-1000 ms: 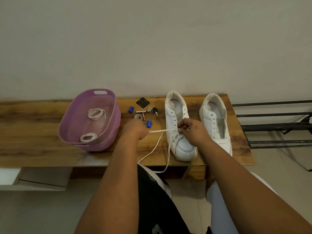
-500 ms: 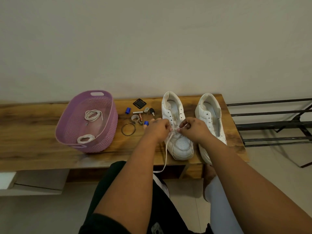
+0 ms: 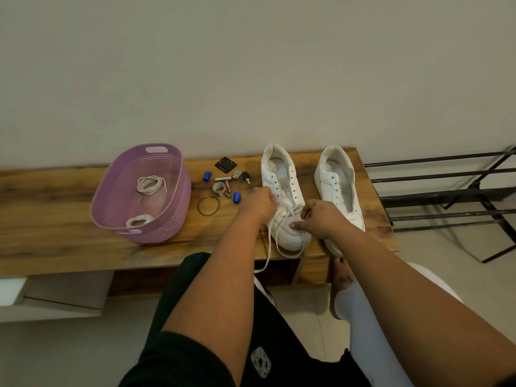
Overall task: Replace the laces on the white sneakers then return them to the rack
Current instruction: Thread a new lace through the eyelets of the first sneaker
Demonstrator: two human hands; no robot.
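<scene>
While the left hand [image 3: 261, 201] and right hand [image 3: 321, 219] each pinch the white lace [image 3: 272, 241] at the left sneaker's [image 3: 284, 196] lowest eyelets on the tabletop [image 3: 55, 241], the right sneaker [image 3: 339, 188] stands laceless, spare laces [image 3: 150, 184] wait in the basket [image 3: 167, 224], and the rack [image 3: 446, 191] is unreached.

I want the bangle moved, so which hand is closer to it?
Left. The left hand sits just right of the bangle, at the near sneaker; the right hand is farther right, past that sneaker's toe.

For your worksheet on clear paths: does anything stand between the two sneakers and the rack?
Nothing visible does. The right sneaker sits nearest the rack, with bare bench edge between; the left sneaker lies beyond it.
</scene>
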